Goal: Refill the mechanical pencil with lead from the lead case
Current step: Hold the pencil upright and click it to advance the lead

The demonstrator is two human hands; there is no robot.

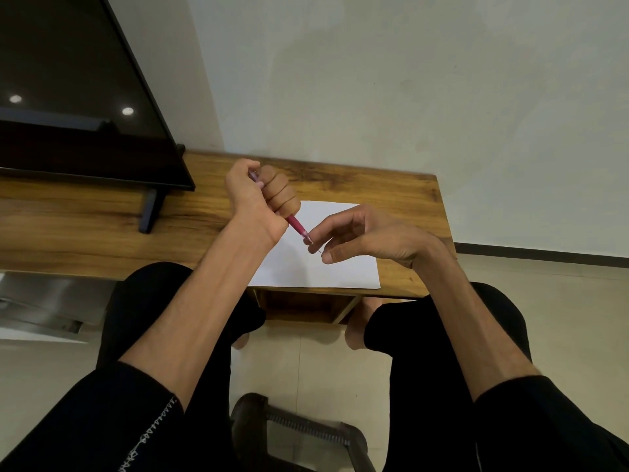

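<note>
Your left hand [262, 195] fists around the pink mechanical pencil [296, 227], tip aimed toward four o'clock over the white paper [337, 267] on the bench [102, 229], so your right hand [360, 233] can pinch a thin lead [319, 249] steadily into it.

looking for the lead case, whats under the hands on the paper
Only bare white paper on the wooden table shows there. The left hand and right hand cover parts of the sheet, so a case could be hidden.
</note>
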